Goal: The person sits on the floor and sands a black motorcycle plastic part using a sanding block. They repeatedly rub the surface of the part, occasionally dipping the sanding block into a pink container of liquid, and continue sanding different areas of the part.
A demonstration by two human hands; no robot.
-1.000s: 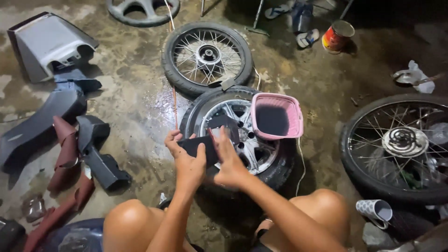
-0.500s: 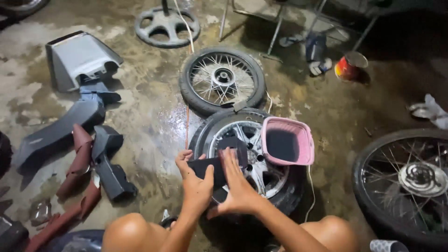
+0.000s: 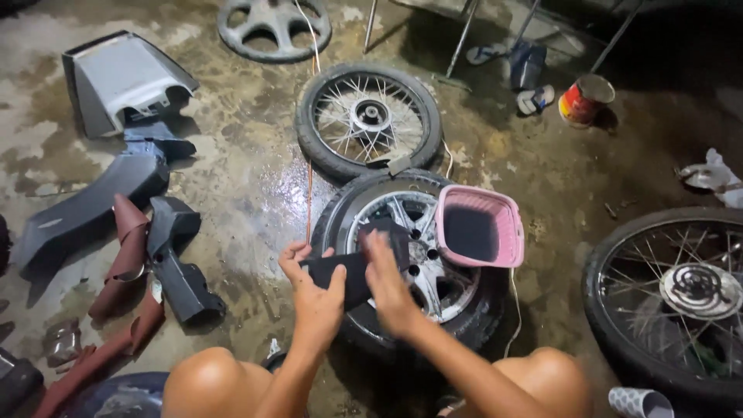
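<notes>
Wet, stained concrete floor (image 3: 232, 193) fills the view from above, strewn with motorcycle parts. You are crouched low, with both bare knees at the bottom edge.

Directly in front of you lies a cast-alloy wheel (image 3: 410, 263) with its tyre on, flat on the floor. Your left hand (image 3: 317, 298) and right hand (image 3: 391, 286) meet just above the near-left part of this wheel. Between them is a dark flat piece (image 3: 352, 271), possibly a sheet or pad; its exact kind is unclear. The left fingers curl around its left end, thumb on top. The right fingers lie pressed together and flat across its upper face.

A pink plastic basket (image 3: 480, 228) rests tilted on the right side of the alloy wheel, touching its rim, just beside your right hand.

Beyond the alloy wheel, touching its far edge, lies a spoked wheel (image 3: 368, 120). Farther still is a bare rim with broad spokes (image 3: 275, 27). A thin orange cord (image 3: 309, 193) runs down the floor to the left of both wheels.

Well to the right of the alloy wheel lies another large spoked wheel (image 3: 681, 298), partly cut off. Beyond it stand a red tin (image 3: 584, 101), sandals (image 3: 534, 99) and metal stand legs (image 3: 464, 35).

Left of the alloy wheel lie body panels: a grey one (image 3: 124, 77), dark grey ones (image 3: 93, 209) and maroon ones (image 3: 128, 255).
</notes>
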